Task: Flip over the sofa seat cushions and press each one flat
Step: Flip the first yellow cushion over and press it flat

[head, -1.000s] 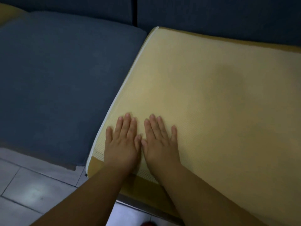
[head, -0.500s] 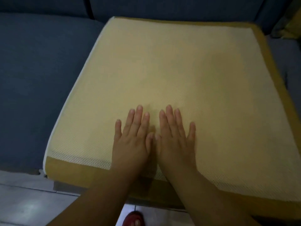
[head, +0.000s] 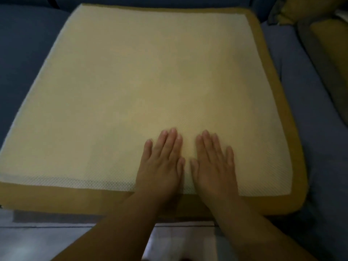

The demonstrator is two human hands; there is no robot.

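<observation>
Blue seat cushion (head: 24,53) at left, unflipped by our reading. Flipped yellow cushion (head: 150,81) centre, mesh side up. Our left hand (head: 162,162) flat, fingers together; right hand (head: 212,164) flat beside. We advise even palm pressure, working outward toward corners.

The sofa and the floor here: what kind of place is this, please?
Probably a home living room. A flipped seat cushion with a mesh underside lies on a blue sofa, a loose pillow sits at the right, and pale floor tiles show below.
</observation>
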